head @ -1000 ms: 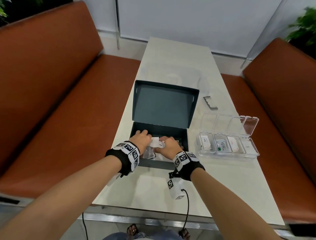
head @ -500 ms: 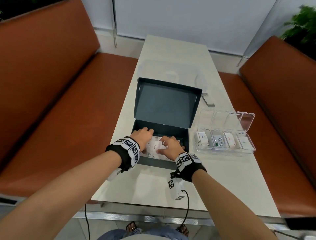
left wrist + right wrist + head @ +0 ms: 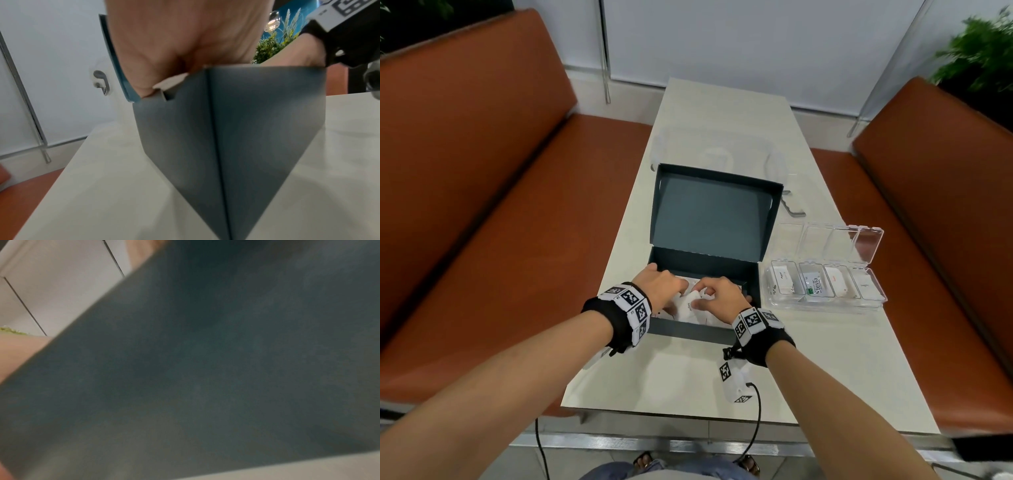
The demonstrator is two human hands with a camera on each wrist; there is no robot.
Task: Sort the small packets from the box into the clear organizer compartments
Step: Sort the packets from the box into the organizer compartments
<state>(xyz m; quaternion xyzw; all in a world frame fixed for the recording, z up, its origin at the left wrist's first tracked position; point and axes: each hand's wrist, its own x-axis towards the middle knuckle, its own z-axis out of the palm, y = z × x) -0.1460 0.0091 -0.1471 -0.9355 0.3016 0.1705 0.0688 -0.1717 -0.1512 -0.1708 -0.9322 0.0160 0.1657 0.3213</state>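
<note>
**Both hands in the box, right hand pinching a packet**

Since a second ago both hands have stayed inside the box, but the fingers have closed in toward each other over the packets; box and organizer haven't shifted.

Nearest, head view: left hand [image 3: 661,287] sits at the left of the dark teal box [image 3: 690,330], fingers bent down onto the white packets [image 3: 686,309]. Whether it grips one: can't tell, the knuckles hide it. Right hand [image 3: 719,298] is just beside it, fingertips touching a white packet and curled round its edge, thumb underneath.

Wrist cams add little. Left wrist view shows only the box's outer corner [image 3: 226,138] on the table [image 3: 102,186] with the palm [image 3: 180,35] dipping over the rim; packets not visible. Right wrist view is almost all blurred box wall [image 3: 226,369].

Packets look small, flat, white, lying loose on the box floor; print too small to read.

Right of the box: clear organizer [image 3: 825,301], lid open, one packet in each of four compartments, one reading "Stevia" [image 3: 815,282].

Farther back, the box lid [image 3: 714,214] stands upright.
</note>
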